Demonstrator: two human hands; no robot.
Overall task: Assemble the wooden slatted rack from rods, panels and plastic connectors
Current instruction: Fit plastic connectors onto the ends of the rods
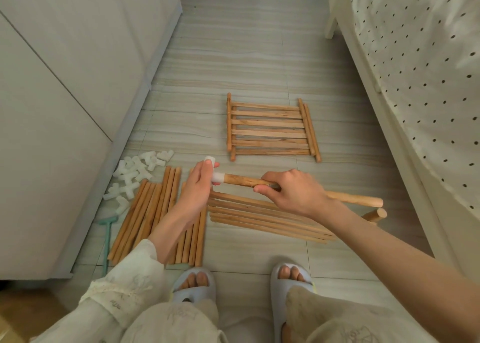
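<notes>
Fingers of the left hand point(198, 184) are curling round a white plastic connector point(217, 177), pinching it onto the near end of a wooden rod point(348, 196) — the right hand point(291, 192) is gripping that rod mid-length, holding it level above the floor. Pale striped floor tiles point(246, 57) are running between a white cabinet point(65, 83) on the left and a bed with a dotted cover point(428, 70) on the right. A finished slatted panel point(270, 127) is lying flat further out; a second panel point(259, 218) is lying under the hands. Loose rods point(145, 218) are lying side by side near the cabinet's edge, with a heap of spare connectors point(135, 174) just beyond them — open tiles are showing past the far panel.
</notes>
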